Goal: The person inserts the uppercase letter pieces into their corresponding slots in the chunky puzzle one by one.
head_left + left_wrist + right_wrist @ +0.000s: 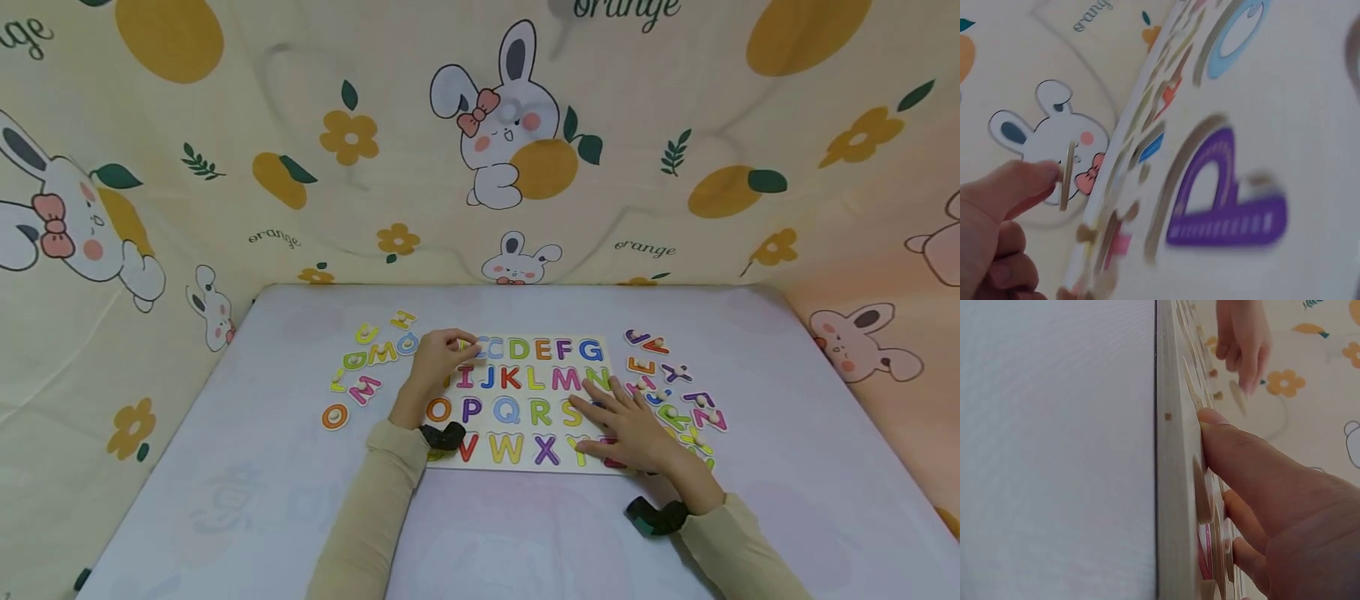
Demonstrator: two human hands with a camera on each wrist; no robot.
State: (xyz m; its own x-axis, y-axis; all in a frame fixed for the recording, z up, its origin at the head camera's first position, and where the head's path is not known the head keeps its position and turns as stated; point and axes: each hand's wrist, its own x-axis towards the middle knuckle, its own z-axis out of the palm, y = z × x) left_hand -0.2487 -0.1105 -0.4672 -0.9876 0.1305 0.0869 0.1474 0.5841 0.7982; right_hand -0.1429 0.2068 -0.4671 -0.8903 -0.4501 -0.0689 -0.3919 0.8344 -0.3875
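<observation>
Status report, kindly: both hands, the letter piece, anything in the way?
Left hand pinching letter piece, held above top row of letter board. Right hand spread on board's right side, covering part. Loose letters lying off both sides.

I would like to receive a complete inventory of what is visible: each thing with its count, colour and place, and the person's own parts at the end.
Letter board: one, white with multicoloured letters, on the table
Held piece: one, seen edge-on in the wrist views, colour unclear, above the board
Left loose letters: eight visible, mixed colours, left of the board
Right loose letters: several, mixed colours, right of the board; they overlap, exact count unclear
Table: one, whitish, under everything
Patterned backdrop: cream with rabbits, oranges and flowers, behind and at both sides
Wrist cameras: two, black, one per wrist
Sleeves: two, beige, on the forearms
Left hand: one, pinching the held piece
Right hand: one, fingers spread over the board's right part
</observation>
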